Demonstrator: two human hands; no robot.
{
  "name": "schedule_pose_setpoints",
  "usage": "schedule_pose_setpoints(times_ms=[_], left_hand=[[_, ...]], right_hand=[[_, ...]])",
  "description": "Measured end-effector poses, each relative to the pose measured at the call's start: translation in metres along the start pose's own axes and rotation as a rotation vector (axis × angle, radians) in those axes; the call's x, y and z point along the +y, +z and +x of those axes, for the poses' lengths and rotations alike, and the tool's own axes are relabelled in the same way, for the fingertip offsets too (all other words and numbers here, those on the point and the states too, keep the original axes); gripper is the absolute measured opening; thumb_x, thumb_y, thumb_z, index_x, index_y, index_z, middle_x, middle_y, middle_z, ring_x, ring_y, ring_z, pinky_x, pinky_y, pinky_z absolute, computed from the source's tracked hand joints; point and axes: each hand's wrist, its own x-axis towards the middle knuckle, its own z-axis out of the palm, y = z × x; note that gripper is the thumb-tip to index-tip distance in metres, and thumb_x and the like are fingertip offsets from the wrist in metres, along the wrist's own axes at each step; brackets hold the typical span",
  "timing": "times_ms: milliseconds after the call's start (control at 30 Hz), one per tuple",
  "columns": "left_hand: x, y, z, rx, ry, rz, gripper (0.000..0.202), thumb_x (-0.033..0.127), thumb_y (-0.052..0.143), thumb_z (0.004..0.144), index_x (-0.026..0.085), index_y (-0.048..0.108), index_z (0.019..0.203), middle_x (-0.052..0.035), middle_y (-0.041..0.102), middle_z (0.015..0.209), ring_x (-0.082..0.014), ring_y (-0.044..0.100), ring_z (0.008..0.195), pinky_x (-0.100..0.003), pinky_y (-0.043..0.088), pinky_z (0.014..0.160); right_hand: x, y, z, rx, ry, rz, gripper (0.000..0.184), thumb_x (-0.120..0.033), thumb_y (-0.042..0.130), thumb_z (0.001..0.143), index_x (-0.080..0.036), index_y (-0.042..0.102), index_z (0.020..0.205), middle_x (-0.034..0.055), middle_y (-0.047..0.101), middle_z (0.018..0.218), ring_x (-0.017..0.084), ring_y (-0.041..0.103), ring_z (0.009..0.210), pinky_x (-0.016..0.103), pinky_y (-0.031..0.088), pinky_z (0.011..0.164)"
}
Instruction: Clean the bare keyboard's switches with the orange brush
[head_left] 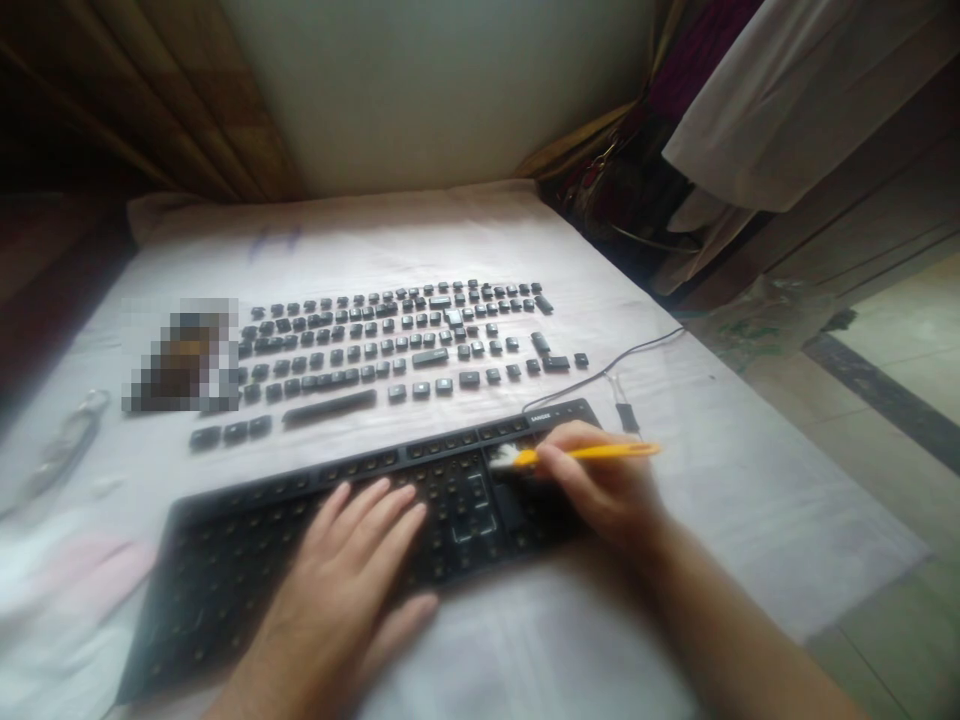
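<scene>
A black keyboard base [247,560], stripped of its keycaps, lies at a slant across the near part of the table. My left hand [352,560] rests flat on its middle, fingers stretched out and holding nothing. Pinched in my right hand [600,480] is a brush with a yellow handle [619,452]. Its pale bristles [504,457] are on the keyboard's upper right part, near the number pad section. Beyond the base, loose black keycaps [390,327] are laid out in rows, with a long space bar [330,406] at the front.
A white cloth covers the table [480,240]. A dark cable [637,347] runs from the keyboard over the right edge. A black binder clip [625,415] lies beside it. At left are a blurred-out item [184,360], a clear plastic-looking thing [64,445] and pink-white cloth [90,580].
</scene>
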Motion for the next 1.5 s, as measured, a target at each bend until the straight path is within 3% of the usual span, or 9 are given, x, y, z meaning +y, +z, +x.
schedule_pose_setpoints(times_ms=[133,267,433,633,767,1033,1300,1500], left_hand=[[0.0,0.0,0.001,0.003,0.008,0.018,0.063,0.048,0.063,0.093,0.018,0.051,0.147,-0.0089,0.06,0.149,-0.0294,0.052,0.139,-0.05,0.027,0.125],[0.0,0.0,0.001,0.001,0.019,0.022,0.064,0.048,0.064,0.092,0.016,0.051,0.147,-0.0096,0.059,0.149,-0.0292,0.051,0.14,-0.049,0.022,0.127],[0.0,-0.001,0.001,0.008,0.002,0.005,0.063,0.048,0.062,0.093,0.019,0.05,0.148,-0.0094,0.061,0.147,-0.0297,0.055,0.137,-0.051,0.032,0.122],[0.001,0.0,0.0,0.002,0.007,0.02,0.063,0.048,0.061,0.094,0.019,0.05,0.148,-0.0084,0.06,0.148,-0.0291,0.053,0.139,-0.051,0.03,0.123],[0.0,0.001,-0.002,-0.005,-0.004,0.004,0.065,0.049,0.063,0.092,0.02,0.048,0.149,-0.0091,0.061,0.148,-0.0302,0.054,0.138,-0.052,0.032,0.122],[-0.001,0.001,0.0,0.002,0.024,0.034,0.064,0.05,0.062,0.093,0.017,0.05,0.147,-0.0091,0.06,0.148,-0.0296,0.051,0.14,-0.05,0.027,0.124],[-0.001,-0.001,-0.001,-0.005,0.009,0.022,0.064,0.049,0.061,0.094,0.019,0.048,0.149,-0.0084,0.059,0.149,-0.0297,0.052,0.139,-0.051,0.03,0.123],[-0.001,-0.001,0.0,-0.011,0.015,0.027,0.064,0.05,0.061,0.093,0.019,0.049,0.148,-0.0088,0.06,0.148,-0.0297,0.053,0.139,-0.052,0.029,0.124]], right_hand=[[-0.004,-0.004,0.001,0.031,0.039,0.05,0.017,-0.017,0.063,0.093,-0.022,0.066,0.077,-0.0016,0.071,0.066,0.014,0.068,0.059,0.024,0.054,0.059],[0.0,-0.007,0.001,0.079,0.065,-0.036,0.02,-0.02,0.064,0.093,-0.022,0.065,0.073,-0.001,0.069,0.062,0.015,0.066,0.056,0.026,0.053,0.057],[0.0,-0.006,0.002,0.024,0.083,-0.017,0.02,-0.024,0.064,0.091,-0.022,0.067,0.071,-0.0005,0.07,0.062,0.016,0.066,0.055,0.026,0.053,0.055],[-0.008,-0.017,0.005,0.282,0.249,-0.004,0.021,-0.02,0.066,0.089,-0.023,0.067,0.068,-0.0037,0.068,0.055,0.014,0.065,0.052,0.025,0.053,0.057],[-0.007,-0.02,0.005,0.228,0.259,-0.074,0.024,-0.021,0.065,0.086,-0.023,0.064,0.063,-0.0028,0.065,0.053,0.015,0.062,0.05,0.025,0.05,0.053],[0.009,-0.014,0.004,0.14,0.093,-0.195,0.024,-0.023,0.063,0.088,-0.023,0.063,0.063,-0.0023,0.063,0.054,0.014,0.06,0.047,0.025,0.045,0.05],[0.006,-0.011,0.001,0.074,0.196,-0.081,0.026,-0.025,0.063,0.09,-0.022,0.063,0.064,-0.0022,0.065,0.054,0.014,0.062,0.047,0.024,0.048,0.05],[-0.003,-0.01,0.005,0.099,0.29,0.026,0.021,-0.027,0.065,0.087,-0.022,0.066,0.067,-0.0001,0.069,0.057,0.017,0.066,0.052,0.027,0.054,0.052]])
